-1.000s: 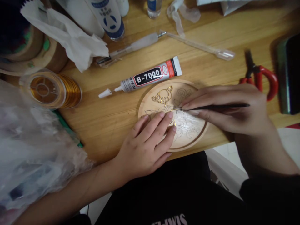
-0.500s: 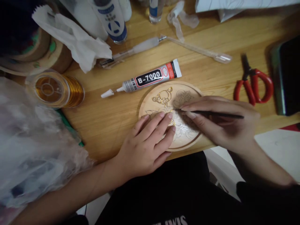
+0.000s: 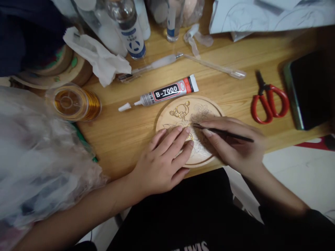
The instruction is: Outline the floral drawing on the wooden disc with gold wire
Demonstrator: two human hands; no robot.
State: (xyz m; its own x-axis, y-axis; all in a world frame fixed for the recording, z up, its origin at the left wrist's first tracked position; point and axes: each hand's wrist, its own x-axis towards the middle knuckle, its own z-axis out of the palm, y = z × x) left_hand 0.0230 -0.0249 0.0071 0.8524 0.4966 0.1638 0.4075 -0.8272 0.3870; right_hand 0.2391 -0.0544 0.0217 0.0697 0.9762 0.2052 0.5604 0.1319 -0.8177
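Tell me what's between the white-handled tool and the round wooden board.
In the head view, the B-7000 tube lies between the tool and the board.

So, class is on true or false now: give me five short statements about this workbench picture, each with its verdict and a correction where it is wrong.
1. The left hand rests on the round wooden plate. True.
2. The right hand holds the glue tube. False: it holds a slim dark tool; the tube lies on the table.
3. The red-handled pliers lie between the right hand and the dark phone-like device. True.
4. The spool of golden wire is to the right of the plate. False: it is to the left.
5. Every outline on the plate is gold. False: some are gold, others are grey.
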